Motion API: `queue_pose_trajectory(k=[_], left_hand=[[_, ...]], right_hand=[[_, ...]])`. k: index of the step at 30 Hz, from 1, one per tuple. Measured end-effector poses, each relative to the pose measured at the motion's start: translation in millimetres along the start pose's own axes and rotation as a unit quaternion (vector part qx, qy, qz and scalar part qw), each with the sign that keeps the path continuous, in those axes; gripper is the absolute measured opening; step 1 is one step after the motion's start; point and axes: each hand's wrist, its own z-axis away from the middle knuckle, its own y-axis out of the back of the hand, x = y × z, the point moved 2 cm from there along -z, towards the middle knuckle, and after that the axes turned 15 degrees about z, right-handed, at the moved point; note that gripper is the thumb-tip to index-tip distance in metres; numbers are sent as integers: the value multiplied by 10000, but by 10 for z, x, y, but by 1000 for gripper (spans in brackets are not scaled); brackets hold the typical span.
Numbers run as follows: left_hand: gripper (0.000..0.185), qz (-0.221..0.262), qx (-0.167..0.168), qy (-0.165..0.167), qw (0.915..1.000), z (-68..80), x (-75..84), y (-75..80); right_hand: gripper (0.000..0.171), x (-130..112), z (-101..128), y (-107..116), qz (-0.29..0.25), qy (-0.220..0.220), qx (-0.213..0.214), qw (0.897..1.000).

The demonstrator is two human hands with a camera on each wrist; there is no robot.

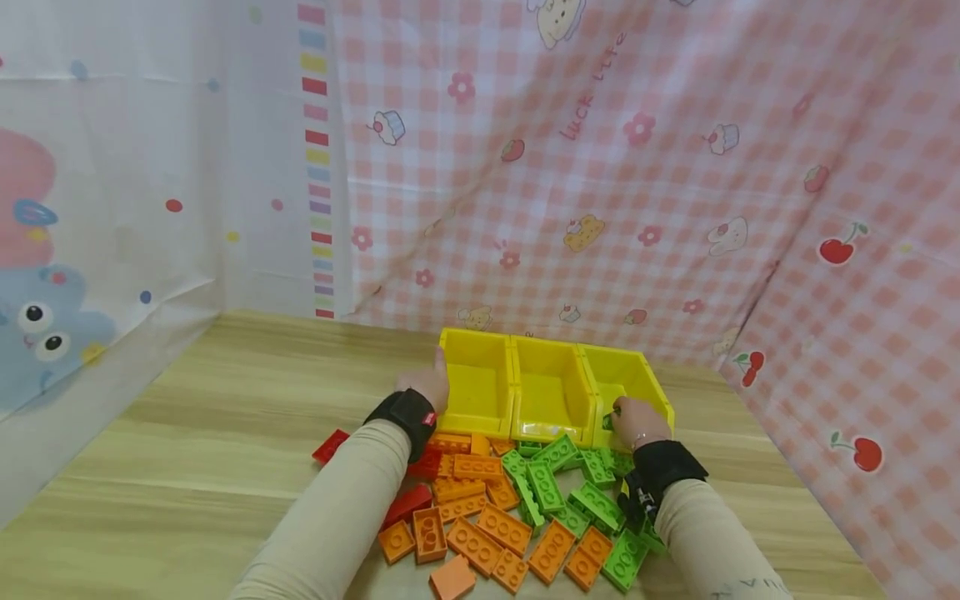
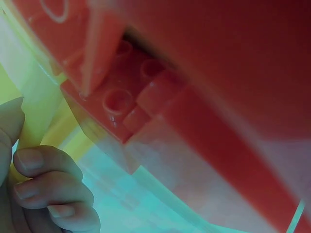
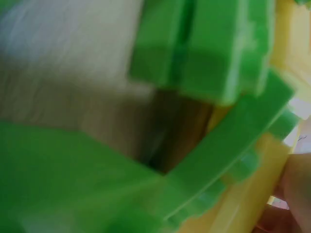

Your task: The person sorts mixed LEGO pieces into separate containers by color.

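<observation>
now the right hand (image 1: pixel 636 419) is pinching a green brick (image 1: pixel 607 422) just by the right yellow bin (image 1: pixel 626 377); the left hand (image 1: pixel 427 385) is gripping the left bin (image 1: pixel 476 375).

Three yellow open-topped bins stand upright in a touching row near the far edge of the bench. The left bin (image 1: pixel 477 385) is held at its left wall by the left hand (image 1: pixel 427 385). The right bin (image 1: pixel 626 379) has the right hand (image 1: pixel 633 421) at its front lip, pinching a small green brick (image 1: pixel 607 422). Both bins' floors show bare yellow.
</observation>
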Motion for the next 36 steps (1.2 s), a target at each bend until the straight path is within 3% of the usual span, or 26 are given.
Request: queue_pose_trajectory(k=[5,12,18,23,26,29,33,36], left_hand=[[75,-3,-76,44,10000,-12,5,-6],[74,46,-129,57,9999,3,25,32],[73,128,-46,7,9999,19,33,32],[71,93,-96,88,9999,11,21,1],[73,131,-189,123,9997,3,15,-3],[73,196,-217,98,9995,-2,4,1],[73,162,-267,119,9994,4,2,25],[72,104,-282,141,9994,21,15,44]], right_hand=[[33,59,8,-64,23,195,-358,9992],[41,39,97,10,-413,570,-350,9969],[35,19,174,26,-325,792,-300,9959],[43,-11,295,48,-317,983,-311,9942],[45,-26,375,114,-242,1060,100,9940],[43,-81,448,211,-110,1281,858,9880],[39,-233,536,332,84,1748,1861,9668],[40,-372,593,365,176,2292,2000,9524]])
